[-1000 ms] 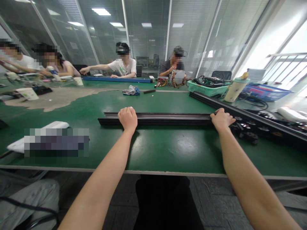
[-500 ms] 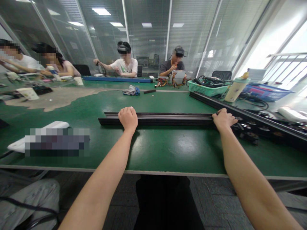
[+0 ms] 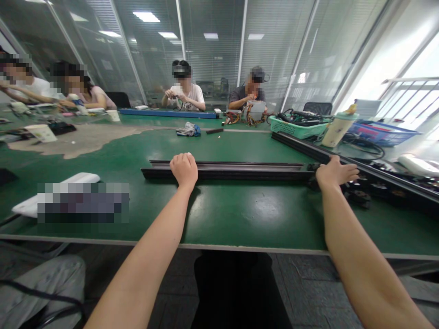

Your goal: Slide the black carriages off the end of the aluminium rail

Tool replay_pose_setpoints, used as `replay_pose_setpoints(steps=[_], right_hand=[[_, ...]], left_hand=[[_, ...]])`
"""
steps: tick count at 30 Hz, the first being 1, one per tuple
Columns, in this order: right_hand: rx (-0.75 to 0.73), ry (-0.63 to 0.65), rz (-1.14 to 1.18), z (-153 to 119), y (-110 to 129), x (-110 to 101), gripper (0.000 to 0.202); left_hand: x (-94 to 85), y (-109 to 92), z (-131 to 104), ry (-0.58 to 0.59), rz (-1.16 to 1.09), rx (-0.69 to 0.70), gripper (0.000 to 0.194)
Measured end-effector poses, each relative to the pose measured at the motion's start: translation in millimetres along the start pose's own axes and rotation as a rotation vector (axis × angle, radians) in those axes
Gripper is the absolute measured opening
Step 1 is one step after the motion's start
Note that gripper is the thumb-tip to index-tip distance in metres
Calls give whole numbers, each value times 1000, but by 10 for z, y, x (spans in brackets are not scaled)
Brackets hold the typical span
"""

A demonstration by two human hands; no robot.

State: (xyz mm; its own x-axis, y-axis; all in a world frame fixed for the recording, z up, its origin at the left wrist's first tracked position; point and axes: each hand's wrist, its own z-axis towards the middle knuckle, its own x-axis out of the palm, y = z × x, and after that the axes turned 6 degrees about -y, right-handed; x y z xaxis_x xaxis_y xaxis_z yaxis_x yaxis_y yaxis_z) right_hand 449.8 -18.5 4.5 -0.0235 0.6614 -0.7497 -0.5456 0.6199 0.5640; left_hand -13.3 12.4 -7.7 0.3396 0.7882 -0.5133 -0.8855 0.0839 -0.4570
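Observation:
A long black rail (image 3: 254,174) lies crosswise on the green table (image 3: 240,219), with a thinner black strip edge along its far side. My left hand (image 3: 184,170) is wrapped round the rail near its left end. Just past the right end, my right hand (image 3: 336,172) has its fingers spread, over small dark parts (image 3: 358,198). Whether its palm touches any of them is hidden. A second, longer black rail (image 3: 308,147) runs diagonally at the right, beyond my right hand.
Behind the long rail stand a green basket (image 3: 297,129) of cables, a cream bottle (image 3: 338,130) and a blue basket (image 3: 387,132). A white device (image 3: 25,205) lies at the left. A crumpled cloth (image 3: 188,130) is farther back. Several people sit across the table.
My right hand has let go of the rail's right end and moved right, its fingers spreading. My left hand has stayed put. A person opposite has brought both hands together.

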Motion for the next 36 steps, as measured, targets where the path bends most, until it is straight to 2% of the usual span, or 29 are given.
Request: replay_pose_setpoints(steps=[4,8,10,13,15,18,22,25,31,36], right_hand=[[-131,-106,90,-75,81,-29,43],[-410,-103,120,-343,322,-13,40],[-609,-23,157,-571,486,-2,38],[-901,171,216,-1014,769,-10,37],[-1046,300,232,-1354,979,-31,34],[-1228,408,229,-1876,1298,-57,33],[-1322,453,223,-2468,1668,-63,37],[-1352,483,233,-2759,1901,-57,40],[-1316,552,268,-2984,2277,-30,48],[-1295,589,293,-3064,2388,20,46]], left_hand=[[-4,-14,-3,9,26,-1,46],[-2,-12,-2,4,26,-5,46],[0,-8,3,0,24,-7,46],[-1,-3,15,-11,17,-15,45],[-7,0,22,-36,-6,-19,42],[-23,6,30,-67,-51,-8,40],[-43,24,49,-78,-54,-11,39],[-53,57,87,-83,-67,-50,39],[-131,194,150,-170,-69,-195,45],[-174,245,145,-182,-44,-289,48]])
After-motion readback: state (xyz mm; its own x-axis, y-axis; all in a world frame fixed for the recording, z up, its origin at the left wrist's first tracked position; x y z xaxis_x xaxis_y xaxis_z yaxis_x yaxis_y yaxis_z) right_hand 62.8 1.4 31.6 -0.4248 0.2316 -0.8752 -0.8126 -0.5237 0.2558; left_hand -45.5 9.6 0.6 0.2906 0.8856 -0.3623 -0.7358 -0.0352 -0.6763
